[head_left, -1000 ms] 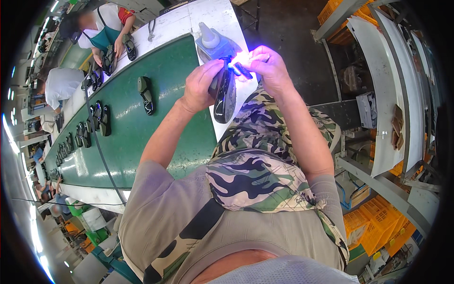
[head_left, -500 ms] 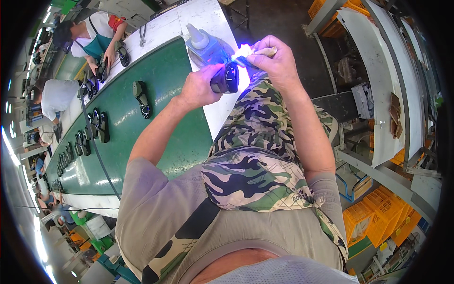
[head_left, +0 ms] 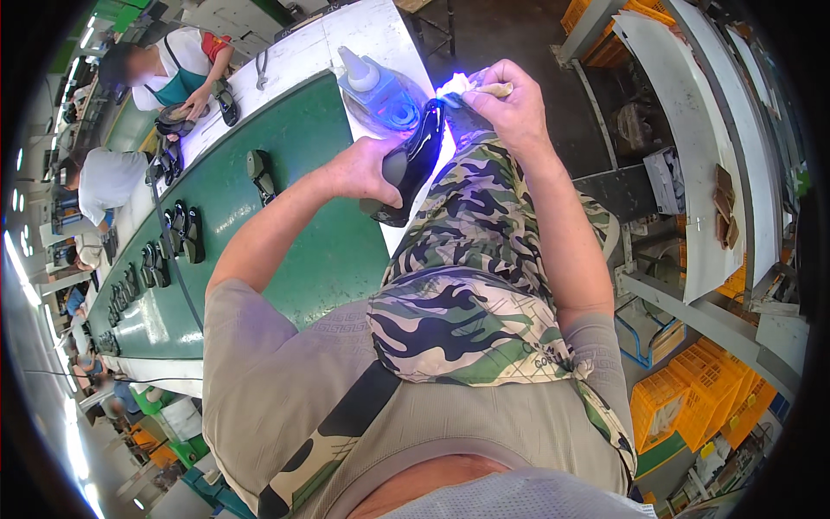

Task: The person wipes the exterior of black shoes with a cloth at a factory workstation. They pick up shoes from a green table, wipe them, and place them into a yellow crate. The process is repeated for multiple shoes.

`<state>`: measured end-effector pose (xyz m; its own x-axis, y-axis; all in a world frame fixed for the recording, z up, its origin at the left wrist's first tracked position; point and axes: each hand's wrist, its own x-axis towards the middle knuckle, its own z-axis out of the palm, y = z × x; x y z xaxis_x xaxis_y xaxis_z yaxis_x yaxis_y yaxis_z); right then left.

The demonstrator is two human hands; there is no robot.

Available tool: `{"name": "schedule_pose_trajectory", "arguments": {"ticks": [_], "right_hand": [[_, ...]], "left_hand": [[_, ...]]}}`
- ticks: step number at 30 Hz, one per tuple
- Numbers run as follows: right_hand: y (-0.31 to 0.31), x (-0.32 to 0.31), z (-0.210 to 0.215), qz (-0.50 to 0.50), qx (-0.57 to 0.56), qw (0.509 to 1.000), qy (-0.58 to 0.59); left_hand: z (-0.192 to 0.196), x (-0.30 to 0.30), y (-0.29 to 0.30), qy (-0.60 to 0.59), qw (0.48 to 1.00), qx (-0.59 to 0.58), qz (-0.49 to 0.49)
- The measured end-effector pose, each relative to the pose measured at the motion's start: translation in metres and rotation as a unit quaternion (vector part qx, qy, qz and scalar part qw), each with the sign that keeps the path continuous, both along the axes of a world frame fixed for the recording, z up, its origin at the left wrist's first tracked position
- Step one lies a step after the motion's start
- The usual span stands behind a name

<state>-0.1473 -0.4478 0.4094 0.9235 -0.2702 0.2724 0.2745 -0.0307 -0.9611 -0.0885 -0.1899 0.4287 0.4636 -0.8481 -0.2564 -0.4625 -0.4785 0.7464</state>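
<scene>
My left hand [head_left: 367,169] grips a glossy black shoe [head_left: 411,164] over my camouflage-clad knee, beside the edge of the green conveyor belt [head_left: 285,242]. My right hand [head_left: 510,108] pinches a small pale cloth [head_left: 458,85] against the shoe's far end, where a bright blue-white glow shows. Just behind the shoe a clear squeeze bottle [head_left: 372,86] with a white nozzle stands in a shallow dish on the white table edge.
Several black sandals [head_left: 186,233] lie in pairs along the belt, one single sandal [head_left: 259,173] nearer me. Other workers [head_left: 173,65] sit at the far side. White shelving [head_left: 692,147] and orange crates [head_left: 700,389] stand to my right.
The shoe has been turned in my left hand and sits lower and more upright, and my right hand with the cloth has shifted to its top end.
</scene>
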Motion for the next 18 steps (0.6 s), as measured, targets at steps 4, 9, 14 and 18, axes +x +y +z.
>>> {"name": "schedule_pose_trajectory", "arguments": {"ticks": [4,9,14,18], "right_hand": [[-0.003,-0.001,0.001,0.013,0.054,0.998,0.004],[-0.008,0.001,-0.006,-0.009,0.039,0.998,0.057],[-0.006,0.000,-0.004,-0.007,0.055,0.997,0.055],[-0.009,-0.001,-0.007,0.002,0.078,0.996,0.048]], "left_hand": [[0.002,-0.003,-0.002,-0.040,0.999,0.007,0.007],[0.001,-0.004,-0.007,-0.087,0.996,-0.002,0.015],[-0.001,-0.001,-0.009,-0.113,0.993,-0.015,0.018],[0.002,0.000,-0.010,-0.097,0.995,-0.002,0.003]]}}
